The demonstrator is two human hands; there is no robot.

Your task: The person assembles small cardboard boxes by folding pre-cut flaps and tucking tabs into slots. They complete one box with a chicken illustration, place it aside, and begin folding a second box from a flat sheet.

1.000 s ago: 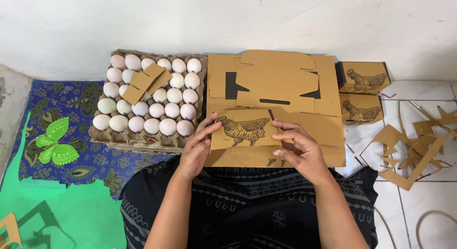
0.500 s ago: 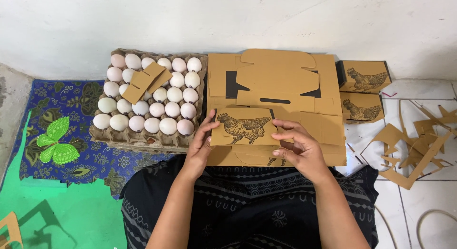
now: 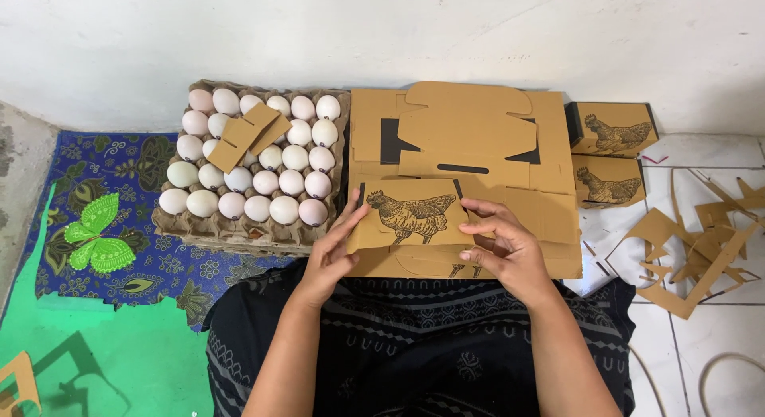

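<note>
Resting on a stack of flat brown box blanks [image 3: 470, 138], a folded brown cardboard carton printed with a hen [image 3: 410, 216] is held between both hands above the lap. The left hand [image 3: 333, 253] is curled around its left end, thumb on top, fingers closed on the edge. The right hand [image 3: 510, 249] is pressed on its right end, fingers narrow and bent over the corner. The carton's long axis is laid left to right, between the two hands, each equally near. To the left, a tray of white eggs [image 3: 251, 166] is set on a blue patterned cloth [image 3: 96, 186], with a cardboard piece [image 3: 247, 136] laid on top. To the right, two hen-printed boxes [image 3: 612, 152] and cardboard offcuts [image 3: 693, 257] are seen on white tiles.
</note>
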